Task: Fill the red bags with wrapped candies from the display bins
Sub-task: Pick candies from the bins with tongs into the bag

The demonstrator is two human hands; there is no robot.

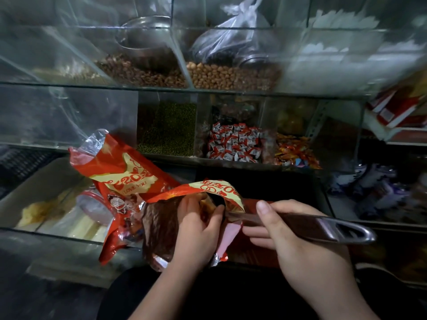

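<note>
Our left hand (196, 229) pinches the rim of a red bag (209, 187) just below frame centre. Its thumb and fingers are curled over the edge, so the mouth gapes toward 3 o'clock. Our right hand (298, 241), at 3 o'clock from the bag, grips the handle of a metal scoop (323, 225) with the thumb laid along the top. The handle runs from 3 o'clock into the bag's mouth. The scoop's head is hidden inside, so we cannot tell what it carries.

A second bag (124, 172) with the same red print lies at 10 o'clock from the first and touches it. Its clear top edge is crumpled and open.

At 12 o'clock from our hands, behind glass, sit red-and-white candies (234, 144). Just at their 3 o'clock is an orange-wrapped heap (297, 154), and at their 9 o'clock are green beans (166, 130). Higher, at 12 o'clock in the frame, are peanuts (231, 76), with darker nuts (141, 72) at their 9 o'clock. Purple-wrapped sweets (374, 188) lie blurred at 3 o'clock in the frame.
</note>
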